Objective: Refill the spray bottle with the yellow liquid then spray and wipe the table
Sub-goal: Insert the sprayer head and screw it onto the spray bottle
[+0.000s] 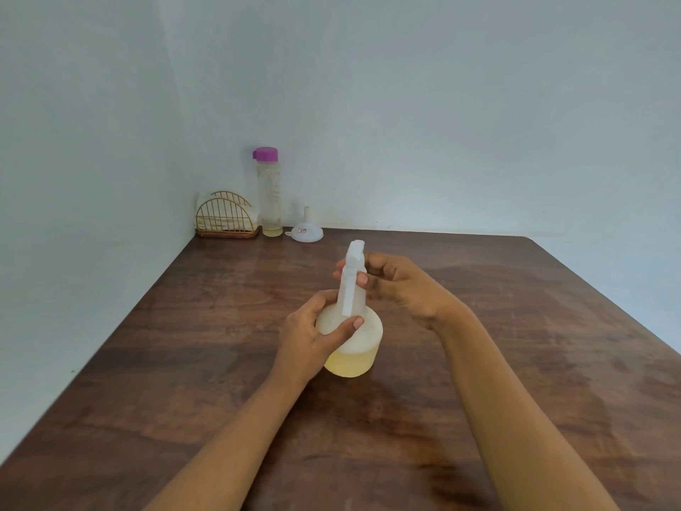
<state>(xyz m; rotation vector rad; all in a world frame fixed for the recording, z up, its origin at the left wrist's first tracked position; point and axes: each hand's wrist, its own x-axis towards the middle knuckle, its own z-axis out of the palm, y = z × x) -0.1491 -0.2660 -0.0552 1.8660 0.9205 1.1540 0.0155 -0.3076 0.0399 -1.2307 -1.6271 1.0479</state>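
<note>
**Desk:** Where's the spray bottle?

**Operator:** The spray bottle (353, 348) stands on the table (184, 363), mid-surface, just in front of me. My left hand (309, 341) grips its shoulder, fingers curled round it. My right hand (401, 289) pinches the spray head (353, 274) above the neck. Yellow liquid (350, 365) fills roughly the lowest third.

**Desk:** Which step is that?

**Operator:** I judge the filling done and the head going on, though from this angle I can't see whether the collar is seated. Next I need a firm twist with the body held steady, then to aim the nozzle at the wood and squeeze.

**Desk:** Anything in the way?

**Operator:** The rest sits well apart in the far left corner: the tall bottle (269, 193) with the purple cap, nearly drained, the upturned funnel (306, 228) beside it, and the wire holder (224, 215), which seems to hold white cloth. I'd reach there for the wipe.
</note>
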